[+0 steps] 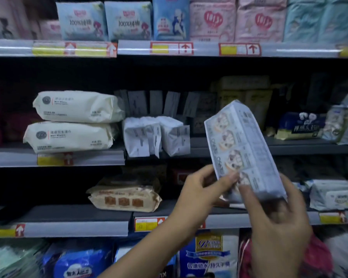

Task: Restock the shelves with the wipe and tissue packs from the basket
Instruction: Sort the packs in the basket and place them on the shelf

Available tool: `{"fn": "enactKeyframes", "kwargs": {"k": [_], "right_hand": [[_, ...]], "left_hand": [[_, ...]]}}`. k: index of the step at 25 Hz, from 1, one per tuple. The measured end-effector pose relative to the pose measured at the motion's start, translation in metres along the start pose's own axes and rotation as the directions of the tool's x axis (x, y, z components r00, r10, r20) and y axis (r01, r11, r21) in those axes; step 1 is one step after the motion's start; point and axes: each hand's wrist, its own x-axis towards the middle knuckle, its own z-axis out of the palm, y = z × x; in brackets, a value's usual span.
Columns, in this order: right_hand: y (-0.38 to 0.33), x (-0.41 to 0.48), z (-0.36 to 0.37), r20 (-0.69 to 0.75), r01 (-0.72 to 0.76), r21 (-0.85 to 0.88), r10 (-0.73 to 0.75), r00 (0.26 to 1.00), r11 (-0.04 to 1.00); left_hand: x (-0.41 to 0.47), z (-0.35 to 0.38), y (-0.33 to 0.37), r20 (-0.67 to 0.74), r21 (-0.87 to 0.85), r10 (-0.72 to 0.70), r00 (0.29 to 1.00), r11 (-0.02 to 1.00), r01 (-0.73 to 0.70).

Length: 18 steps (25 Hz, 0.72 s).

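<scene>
Left hand [201, 190] and right hand [279, 223] grip long glossy tissue pack [243, 141]

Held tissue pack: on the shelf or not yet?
Not yet. The tissue pack hangs tilted in front of the shelves, its lower end gripped by the left hand and right hand.

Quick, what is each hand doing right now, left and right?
Left hand: pinching the lower edge of the tissue pack.
Right hand: gripping the same pack's bottom end, though blurred.
</scene>
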Motion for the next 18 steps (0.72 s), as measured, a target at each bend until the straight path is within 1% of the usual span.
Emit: {"fn": "enactKeyframes", "kwargs": {"k": [2, 4, 6, 7, 8, 9, 10, 11, 12, 13, 16, 18], "right_hand": [[-0.01, 0.026, 0.018, 0.089, 0.087, -0.054, -0.082, 0.993, 0.995], [-0.013, 0.052, 0.044, 0.167, 0.201, -0.135, -0.177, 0.97, 0.97], [-0.006, 0.079, 0.075, 0.222, 0.29, -0.259, -0.235, 0.946, 0.921], [0.0, 0.094, 0.09, 0.273, 0.329, -0.341, -0.242, 0.931, 0.881], [0.008, 0.11, 0.102, 0.367, 0.363, -0.446, -0.202, 0.908, 0.818], [0.016, 0.123, 0.111, 0.492, 0.396, -0.561, -0.091, 0.866, 0.727], [0.024, 0.134, 0.117, 0.601, 0.42, -0.638, 0.077, 0.795, 0.645], [0.03, 0.14, 0.119, 0.658, 0.42, -0.681, 0.248, 0.711, 0.6], [0.035, 0.144, 0.118, 0.678, 0.387, -0.69, 0.36, 0.641, 0.611], [0.039, 0.146, 0.115, 0.676, 0.344, -0.695, 0.413, 0.61, 0.631], [0.045, 0.144, 0.103, 0.681, 0.249, -0.665, 0.435, 0.589, 0.704], [0.04, 0.133, 0.094, 0.667, 0.22, -0.661, 0.427, 0.61, 0.718]], "left_hand": [[0.015, 0.005, 0.017, -0.096, 0.023, 0.044, 0.994, 0.999, -0.042], [0.03, 0.001, 0.03, -0.148, 0.045, 0.055, 0.988, 0.998, -0.049], [0.039, -0.007, 0.039, -0.173, 0.049, 0.02, 0.985, 0.999, -0.012], [0.041, -0.013, 0.04, -0.191, 0.036, -0.019, 0.981, 0.999, 0.026], [0.04, -0.02, 0.039, -0.21, 0.02, -0.062, 0.976, 0.997, 0.068], [0.038, -0.027, 0.036, -0.225, 0.018, -0.098, 0.969, 0.994, 0.104], [0.034, -0.034, 0.032, -0.236, 0.035, -0.12, 0.964, 0.991, 0.132], [0.03, -0.043, 0.026, -0.241, 0.079, -0.131, 0.962, 0.985, 0.154], [0.026, -0.051, 0.021, -0.243, 0.134, -0.131, 0.961, 0.977, 0.167], [0.023, -0.059, 0.017, -0.247, 0.186, -0.121, 0.962, 0.968, 0.169], [0.018, -0.076, 0.014, -0.259, 0.239, -0.088, 0.962, 0.959, 0.152], [0.014, -0.08, 0.016, -0.26, 0.262, -0.083, 0.962, 0.953, 0.153]]}}
